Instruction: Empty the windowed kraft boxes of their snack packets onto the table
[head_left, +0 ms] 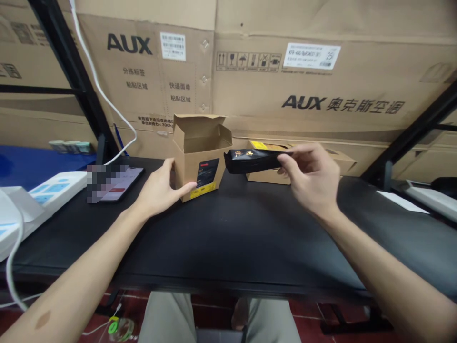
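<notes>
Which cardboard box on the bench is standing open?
The upright kraft box touching the left hand, flaps raised; the other box, behind the black packet in the right hand, lies flat.

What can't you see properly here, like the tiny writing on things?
Head view:
The shiny black pouch in the right hand: the gold print is too small to read, and fingers cover one end.
The flat cardboard box: the pouch and hand hide part of it.
The small brown cardboard box by the left hand: its label print is too small.
The black phone: a pixelated patch blurs part of it.
</notes>
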`<state>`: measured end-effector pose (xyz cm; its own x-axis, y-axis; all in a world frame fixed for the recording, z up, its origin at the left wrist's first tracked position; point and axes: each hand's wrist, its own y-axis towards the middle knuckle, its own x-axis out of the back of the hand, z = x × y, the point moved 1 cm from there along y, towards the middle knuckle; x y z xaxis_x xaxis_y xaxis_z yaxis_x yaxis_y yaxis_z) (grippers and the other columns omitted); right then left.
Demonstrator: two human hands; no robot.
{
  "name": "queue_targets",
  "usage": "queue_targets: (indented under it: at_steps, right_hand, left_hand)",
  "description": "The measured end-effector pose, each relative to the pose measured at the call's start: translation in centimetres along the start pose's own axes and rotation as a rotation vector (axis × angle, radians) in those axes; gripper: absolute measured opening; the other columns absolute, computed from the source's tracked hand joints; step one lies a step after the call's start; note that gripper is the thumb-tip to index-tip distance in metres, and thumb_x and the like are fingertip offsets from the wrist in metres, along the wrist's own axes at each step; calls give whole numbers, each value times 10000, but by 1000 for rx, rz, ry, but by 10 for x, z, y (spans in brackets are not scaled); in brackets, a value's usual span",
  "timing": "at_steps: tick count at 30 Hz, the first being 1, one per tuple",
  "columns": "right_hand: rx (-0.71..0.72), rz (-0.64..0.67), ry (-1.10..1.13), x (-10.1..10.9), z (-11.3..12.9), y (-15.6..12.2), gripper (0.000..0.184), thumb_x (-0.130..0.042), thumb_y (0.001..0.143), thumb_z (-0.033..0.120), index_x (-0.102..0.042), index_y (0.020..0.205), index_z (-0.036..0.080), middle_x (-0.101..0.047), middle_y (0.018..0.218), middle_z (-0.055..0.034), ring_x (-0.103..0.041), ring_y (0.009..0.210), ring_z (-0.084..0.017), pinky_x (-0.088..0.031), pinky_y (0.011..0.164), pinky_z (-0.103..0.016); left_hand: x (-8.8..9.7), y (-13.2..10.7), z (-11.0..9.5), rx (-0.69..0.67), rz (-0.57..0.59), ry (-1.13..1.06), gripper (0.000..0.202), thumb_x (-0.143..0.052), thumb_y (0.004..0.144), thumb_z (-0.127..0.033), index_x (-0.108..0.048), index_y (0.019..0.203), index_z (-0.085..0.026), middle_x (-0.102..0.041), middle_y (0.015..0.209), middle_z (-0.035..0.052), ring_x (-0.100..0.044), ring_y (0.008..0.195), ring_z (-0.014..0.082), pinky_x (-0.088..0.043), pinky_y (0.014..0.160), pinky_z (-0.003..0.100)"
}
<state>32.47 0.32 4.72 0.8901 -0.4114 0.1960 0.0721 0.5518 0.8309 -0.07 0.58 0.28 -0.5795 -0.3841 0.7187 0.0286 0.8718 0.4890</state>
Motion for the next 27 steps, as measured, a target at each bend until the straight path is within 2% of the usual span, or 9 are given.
queue_targets:
  at_steps: [4, 8, 12, 16, 19, 23, 27]
  right_hand:
    - [212, -10, -145, -8, 49, 34, 257, -742, 915, 502, -642, 921, 265, -694, 804, -6, -676, 721, -154, -570, 714, -306]
    - [310, 177, -266, -21, 83, 62, 242, -739, 922, 482, -650, 920, 257, -719, 891, -18, -694, 829, -182, -561, 845, -349]
    - [305, 369, -341, -31, 89, 73, 227, -763, 899, 449, -675, 965, 251, -715, 938, -30, -684, 1026, -261, -541, 919, -413]
    - [408, 459, -371, -44, 88, 74, 165, -736, 907, 389, -670, 921, 237, -705, 931, -46, -617, 1183, -318, -527, 955, -453]
    - [470, 524, -404, -62, 92, 72, 132, -718, 896, 299, -650, 826, 210, -698, 895, -72, -621, 1191, -355, -514, 981, -491]
    - [475, 610, -409, -96, 100, 70, 163, -713, 864, 227, -635, 729, 181, -683, 814, -100, -642, 1177, -404, -499, 999, -553]
    - [424, 656, -370, -123, 103, 69, 157, -687, 886, 248, -686, 755, 161, -679, 770, -111, -686, 1090, -372, -528, 964, -531]
  left_hand:
    - [0, -1, -2, -52, -1, -40, 789, -715, 781, -676, -523, 1348, -161, -732, 1230, 164, -724, 1021, 346, -582, 862, 458]
    - [-1, -2, -2, -112, 14, -84, 772, -760, 768, -642, -521, 1362, -210, -737, 1218, 123, -727, 1003, 324, -587, 863, 451]
    - [-3, -1, 2, -152, 5, -118, 766, -772, 772, -626, -505, 1359, -214, -730, 1214, 125, -728, 979, 317, -591, 853, 458]
    - [-4, -1, 4, -148, -1, -112, 773, -777, 771, -629, -491, 1364, -223, -723, 1221, 129, -727, 959, 315, -590, 829, 463]
    - [-4, -2, 3, -137, 2, -101, 776, -780, 769, -631, -492, 1366, -229, -716, 1253, 135, -727, 962, 316, -586, 829, 463]
    - [-4, -2, 2, -129, -1, -99, 762, -788, 769, -615, -492, 1358, -232, -716, 1263, 138, -731, 1010, 324, -584, 846, 452]
    - [-4, -2, 4, -123, -10, -86, 758, -783, 774, -610, -485, 1352, -220, -718, 1254, 159, -730, 1076, 355, -585, 855, 467]
